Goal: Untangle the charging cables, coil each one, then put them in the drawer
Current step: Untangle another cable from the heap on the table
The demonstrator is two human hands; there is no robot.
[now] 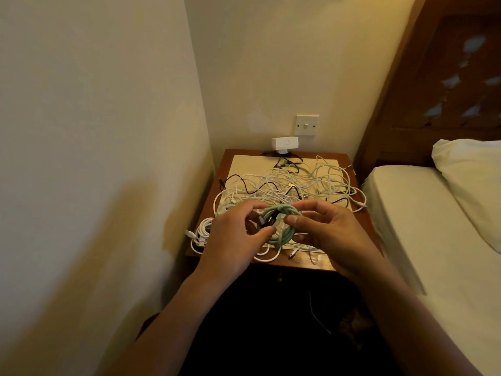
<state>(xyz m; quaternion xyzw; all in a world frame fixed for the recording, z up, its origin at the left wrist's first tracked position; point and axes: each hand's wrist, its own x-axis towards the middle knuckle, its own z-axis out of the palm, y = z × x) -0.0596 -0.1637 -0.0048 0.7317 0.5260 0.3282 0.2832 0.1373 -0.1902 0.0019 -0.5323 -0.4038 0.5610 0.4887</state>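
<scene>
Two hands, left hand (238,229) and right hand (322,226), pinching one mint-green cable (284,226) in a near-finished coil above the tabletop (227,158). Coiling step; next, tucking the dark connector end, then stowing. Behind: white and black cable tangle (292,183), untouched. Drawer front hidden in shadow below.

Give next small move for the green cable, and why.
Probably tuck the dark plug end under a loop to lock the green coil. Both hands, left hand and right hand, hold it wound above the nightstand; the white tangle waits.
</scene>
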